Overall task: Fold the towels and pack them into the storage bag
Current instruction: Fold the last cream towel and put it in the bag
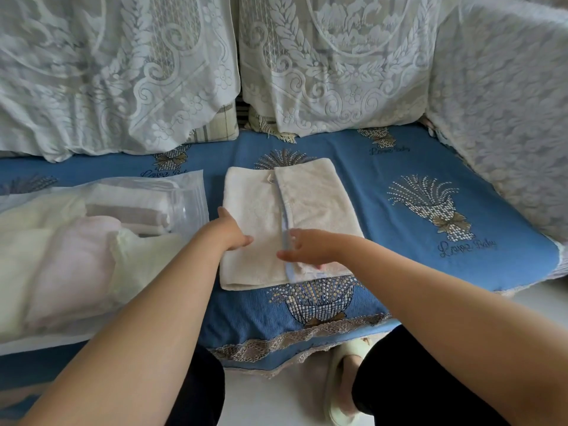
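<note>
A cream towel (261, 210) lies partly folded on the blue sofa cover, its right flap with a pale blue edge laid over the middle. My left hand (232, 230) presses flat on the towel's left half, fingers apart. At the flap's blue edge near the front, my right hand (302, 245) touches the towel with fingers curled; a firm grip is not clear. To the left lies the clear storage bag (187, 198), holding several folded towels in cream, pink, pale green and striped grey.
The blue sofa cover (399, 256) with basket prints has open room to the right of the towel. Lace-covered cushions (123, 72) line the back and right side. The seat's lace front edge (295, 345) is near my knees; a slippered foot (341, 382) rests on the floor.
</note>
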`<state>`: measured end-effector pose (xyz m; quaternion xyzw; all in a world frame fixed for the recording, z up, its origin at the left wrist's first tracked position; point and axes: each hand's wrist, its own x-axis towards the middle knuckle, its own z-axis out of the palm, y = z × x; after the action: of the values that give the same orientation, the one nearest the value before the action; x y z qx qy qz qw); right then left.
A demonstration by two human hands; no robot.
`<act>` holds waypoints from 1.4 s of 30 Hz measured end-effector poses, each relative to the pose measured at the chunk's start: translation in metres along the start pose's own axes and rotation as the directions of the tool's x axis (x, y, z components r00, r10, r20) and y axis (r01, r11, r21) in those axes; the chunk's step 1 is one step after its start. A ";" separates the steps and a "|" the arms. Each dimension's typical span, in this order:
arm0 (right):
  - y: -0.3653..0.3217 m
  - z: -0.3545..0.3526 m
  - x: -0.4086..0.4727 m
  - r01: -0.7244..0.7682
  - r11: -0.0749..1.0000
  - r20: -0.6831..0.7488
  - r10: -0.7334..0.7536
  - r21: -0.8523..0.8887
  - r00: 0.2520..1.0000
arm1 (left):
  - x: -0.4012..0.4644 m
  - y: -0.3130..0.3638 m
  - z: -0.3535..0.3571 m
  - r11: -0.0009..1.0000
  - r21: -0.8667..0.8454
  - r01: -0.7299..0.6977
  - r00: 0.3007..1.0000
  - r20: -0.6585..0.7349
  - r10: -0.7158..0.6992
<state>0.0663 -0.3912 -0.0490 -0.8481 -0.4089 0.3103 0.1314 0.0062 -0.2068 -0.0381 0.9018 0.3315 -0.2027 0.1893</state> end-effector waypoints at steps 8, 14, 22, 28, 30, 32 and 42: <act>0.015 -0.001 -0.017 -0.001 0.979 0.105 -0.021 0.205 0.994 | 0.000 0.012 -0.016 0.885 -0.392 -0.250 0.964 -0.190 0.188; 0.058 -0.043 -0.032 -0.085 0.464 -0.192 0.519 0.882 0.833 | -0.021 0.102 -0.003 0.514 -0.716 -0.473 0.839 -0.187 0.510; 0.072 -0.024 -0.023 -0.266 0.424 -0.048 0.599 0.866 0.799 | -0.022 0.126 0.053 0.634 -0.634 -0.443 0.810 0.021 0.587; 0.066 -0.026 -0.024 -0.259 0.818 -0.476 0.523 0.513 0.708 | -0.008 0.095 0.046 0.795 -0.100 -0.598 0.759 -0.387 0.523; 0.069 -0.031 -0.033 -0.286 0.871 -0.577 0.482 0.400 0.659 | -0.008 0.093 0.045 0.792 0.027 -0.609 0.746 -0.320 0.585; 0.076 -0.026 -0.043 -0.325 0.841 -0.486 0.521 0.432 0.702 | -0.013 0.091 0.053 0.785 0.156 -0.600 0.773 -0.140 0.619; 0.072 0.009 -0.058 0.004 0.968 -0.537 -0.143 -0.251 0.832 | -0.041 0.081 0.077 0.619 0.475 -0.625 0.761 0.195 0.619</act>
<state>0.0773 -0.4820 -0.0664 -0.8944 -0.4207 -0.0038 0.1521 0.0138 -0.3226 -0.0662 0.9752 -0.0686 -0.2104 0.0024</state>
